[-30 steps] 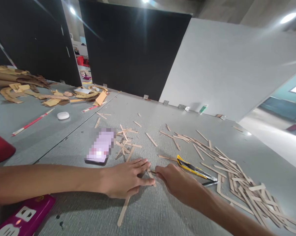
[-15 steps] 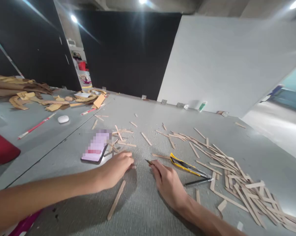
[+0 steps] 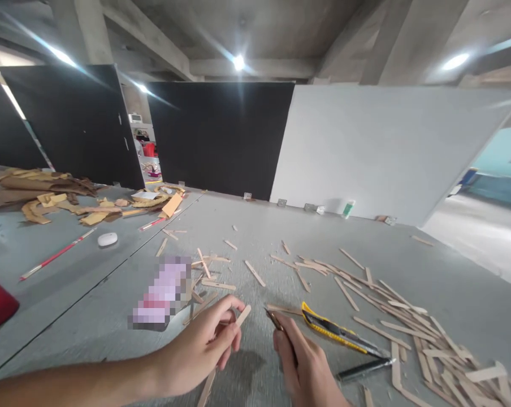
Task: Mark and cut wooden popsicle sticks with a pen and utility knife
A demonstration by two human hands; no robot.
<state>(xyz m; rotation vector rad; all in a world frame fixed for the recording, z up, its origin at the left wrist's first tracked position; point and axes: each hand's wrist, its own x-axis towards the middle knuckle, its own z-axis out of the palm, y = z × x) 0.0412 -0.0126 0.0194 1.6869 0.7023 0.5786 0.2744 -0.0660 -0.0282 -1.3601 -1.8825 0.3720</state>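
Observation:
My left hand (image 3: 204,342) is closed, pinching a short wooden craft stick (image 3: 243,315) between thumb and fingers. Its end sticks up toward the right. In my closed right hand (image 3: 302,362) is a thin, dark pointed tool (image 3: 276,320), its tip facing the stick across a small gap. Most of that tool is hidden by the fingers, so I cannot make out its exact kind. Beneath my left hand another craft stick (image 3: 207,389) lies partly covered. Just right of my right hand rest a yellow-and-black utility knife (image 3: 334,329) and a slim black pen-like tool (image 3: 363,369).
A loose pile of craft sticks (image 3: 440,350) spreads over the right side of the grey table (image 3: 238,212). A phone (image 3: 164,291) lies to the left, beside stick pieces. Farther back are a white case (image 3: 107,239), a red-and-white pencil (image 3: 60,253) and paper scraps (image 3: 94,210).
The view has tilted upward, so the table sits lower in the picture. My left hand has turned, and a craft stick now shows in its fingers. The right hand still holds the pointed tool.

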